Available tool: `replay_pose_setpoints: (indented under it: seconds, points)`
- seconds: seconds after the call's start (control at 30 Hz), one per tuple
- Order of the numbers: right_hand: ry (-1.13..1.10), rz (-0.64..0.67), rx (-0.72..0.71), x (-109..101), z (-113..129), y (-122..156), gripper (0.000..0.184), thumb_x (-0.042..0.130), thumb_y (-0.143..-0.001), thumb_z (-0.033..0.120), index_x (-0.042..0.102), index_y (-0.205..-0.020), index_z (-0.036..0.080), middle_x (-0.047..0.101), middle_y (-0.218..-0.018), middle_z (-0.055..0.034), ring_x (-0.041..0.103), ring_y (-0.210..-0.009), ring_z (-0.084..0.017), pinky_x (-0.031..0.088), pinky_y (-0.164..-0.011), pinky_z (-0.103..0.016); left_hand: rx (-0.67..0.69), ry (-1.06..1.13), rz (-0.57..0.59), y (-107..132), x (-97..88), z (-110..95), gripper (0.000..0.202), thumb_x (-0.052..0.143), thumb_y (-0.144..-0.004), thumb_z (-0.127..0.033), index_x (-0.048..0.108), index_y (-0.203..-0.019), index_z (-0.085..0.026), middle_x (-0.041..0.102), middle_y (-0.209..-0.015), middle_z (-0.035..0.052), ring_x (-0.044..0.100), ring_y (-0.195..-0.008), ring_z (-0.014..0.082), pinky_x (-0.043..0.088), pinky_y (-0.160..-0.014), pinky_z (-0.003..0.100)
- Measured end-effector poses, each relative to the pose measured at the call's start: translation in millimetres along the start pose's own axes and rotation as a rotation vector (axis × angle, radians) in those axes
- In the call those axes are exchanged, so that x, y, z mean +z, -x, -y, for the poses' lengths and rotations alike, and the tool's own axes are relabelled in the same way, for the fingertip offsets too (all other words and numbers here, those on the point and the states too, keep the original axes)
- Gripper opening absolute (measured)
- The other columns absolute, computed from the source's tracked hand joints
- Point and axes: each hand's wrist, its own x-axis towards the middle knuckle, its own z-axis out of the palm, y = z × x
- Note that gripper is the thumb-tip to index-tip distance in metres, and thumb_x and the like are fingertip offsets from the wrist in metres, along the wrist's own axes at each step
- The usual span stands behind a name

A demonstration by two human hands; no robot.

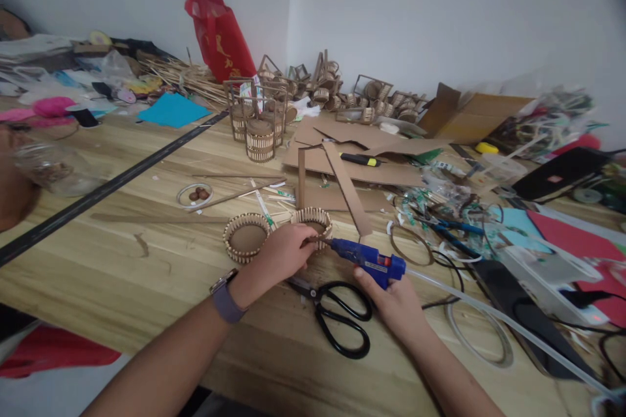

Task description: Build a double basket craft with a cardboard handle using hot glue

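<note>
My left hand (pixel 286 252) is closed on a small round cardboard basket (pixel 313 219) with a slatted wall, steadying it on the wooden table (pixel 147 254). My right hand (pixel 396 300) grips a blue hot glue gun (pixel 369 259), its nozzle touching the basket's near side by my left fingers. A clear glue stick (pixel 489 316) trails from the gun's back to the right. A second round slatted basket base (pixel 246 237) lies just left of the first. A tall cardboard strip (pixel 301 177) stands up behind the held basket.
Black-handled scissors (pixel 340 316) lie between my wrists. Cardboard sheets (pixel 362 163), a black-and-yellow cutter (pixel 360 159) and finished baskets (pixel 260 137) sit further back. A red bag (pixel 220 36) leans in the corner. Wires and coloured paper (pixel 562 241) crowd the right side. A black rail (pixel 112 179) crosses the left.
</note>
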Motion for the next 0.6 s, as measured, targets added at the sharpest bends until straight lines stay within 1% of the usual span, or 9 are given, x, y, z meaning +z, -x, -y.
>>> replay_pose_setpoints:
  seconds: [0.17, 0.3, 0.5, 0.6]
  points:
    - [0.033, -0.026, -0.007, 1.2, -3.4, 0.2, 0.035, 0.060, -0.076, 0.051, 0.076, -0.083, 0.021, 0.078, -0.078, -0.0065, 0.072, -0.074, -0.027, 0.059, -0.073, -0.039, 0.004, 0.009, -0.002, 1.1, -0.1, 1.0, 0.019, 0.057, -0.090, -0.019, 0.065, -0.073, -0.019, 0.063, -0.056, -0.0032, 0.063, -0.058, 0.0150, 0.040, -0.061, 0.025]
    - [0.071, -0.036, -0.001, 1.5, -4.8, 1.1, 0.037, 0.058, -0.076, 0.052, 0.076, -0.081, 0.020, 0.077, -0.073, -0.0064, 0.071, -0.069, -0.027, 0.058, -0.069, -0.039, 0.004, 0.011, 0.002, 1.5, -0.3, 1.1, 0.019, 0.057, -0.090, -0.018, 0.064, -0.073, -0.018, 0.063, -0.057, -0.0029, 0.063, -0.059, 0.0148, 0.040, -0.061, 0.025]
    - [0.108, -0.055, -0.006, 1.4, -0.7, 3.4, 0.037, 0.057, -0.076, 0.053, 0.076, -0.081, 0.021, 0.077, -0.073, -0.0054, 0.071, -0.069, -0.026, 0.058, -0.065, -0.036, -0.002, 0.010, 0.010, 1.2, -1.2, -0.4, 0.019, 0.055, -0.090, -0.018, 0.064, -0.073, -0.019, 0.063, -0.056, -0.0031, 0.063, -0.059, 0.0152, 0.040, -0.060, 0.025]
    - [0.141, -0.054, 0.009, 2.0, 1.6, 4.7, 0.038, 0.056, -0.076, 0.054, 0.075, -0.078, 0.021, 0.076, -0.070, -0.0052, 0.070, -0.067, -0.027, 0.058, -0.065, -0.036, -0.003, 0.013, 0.015, 1.2, -1.6, -0.2, 0.019, 0.055, -0.090, -0.020, 0.065, -0.075, -0.019, 0.063, -0.056, -0.0028, 0.063, -0.059, 0.0157, 0.040, -0.061, 0.025]
